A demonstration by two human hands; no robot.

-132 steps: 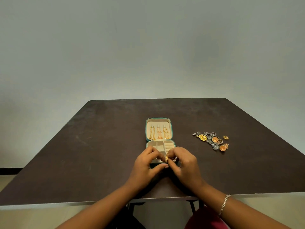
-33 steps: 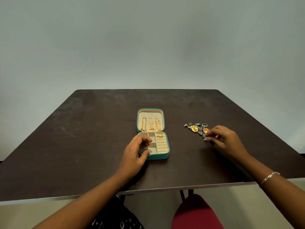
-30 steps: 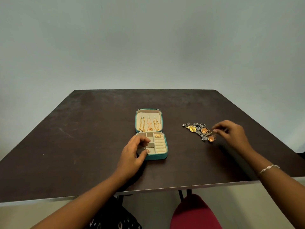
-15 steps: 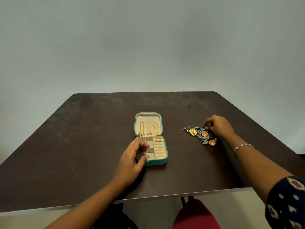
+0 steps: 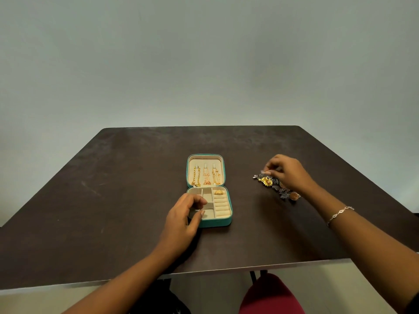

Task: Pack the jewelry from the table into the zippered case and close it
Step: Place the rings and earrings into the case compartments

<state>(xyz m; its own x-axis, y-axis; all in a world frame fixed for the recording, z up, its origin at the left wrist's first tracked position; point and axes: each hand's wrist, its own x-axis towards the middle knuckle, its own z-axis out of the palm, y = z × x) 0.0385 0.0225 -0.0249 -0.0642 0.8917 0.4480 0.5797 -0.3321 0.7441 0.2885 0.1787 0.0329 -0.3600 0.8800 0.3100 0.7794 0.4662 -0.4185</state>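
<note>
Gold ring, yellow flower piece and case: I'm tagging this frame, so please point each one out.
Gold ring (image 5: 219,192), head view, on its domed top in the ring rolls.
Yellow flower piece (image 5: 266,180), head view, on the flower's centre.
Case (image 5: 215,223), head view, on its teal front wall.

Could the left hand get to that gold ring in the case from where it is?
Probably yes: the left hand rests on the open case, and the ring sits uncovered in the far right slot.

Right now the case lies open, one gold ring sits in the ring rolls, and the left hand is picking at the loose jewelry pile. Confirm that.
Wrong hand. The head view shows the right hand picking at the loose jewelry pile; the left hand rests on the case. The case is open, with one gold ring in the ring rolls.
</note>
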